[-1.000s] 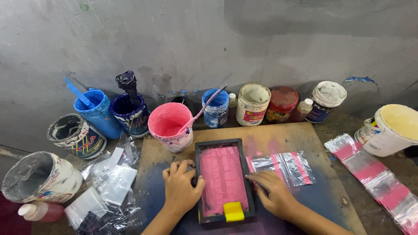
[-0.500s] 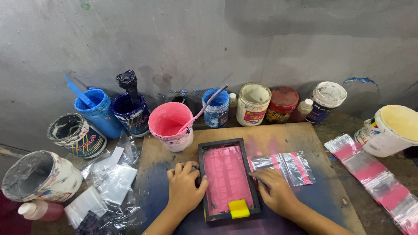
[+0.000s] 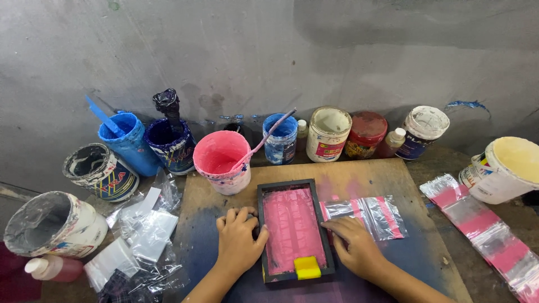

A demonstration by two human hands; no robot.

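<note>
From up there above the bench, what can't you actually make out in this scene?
All in the head view:
- What lies under the pink-inked screen frame: the frame covers it.
- Fingertips of the left hand: curled over the frame's edge.
- How much paint the pink bucket holds: its wall hides the bottom.
- Far end of the plastic bag strip: cut off by the picture's right edge.
- The person's arms: cut off by the bottom edge.

Lighting even and fairly soft, moderately bright, from above and in front. Grey wall (image 3: 269,50) shows broad darker patches upper right. Short soft shadows fall behind the paint pots onto the wall base. Small glare spots on the clear plastic bags (image 3: 140,235) at left. Focus sharp at centre; slight wide-angle bending and softness toward edges.
</note>
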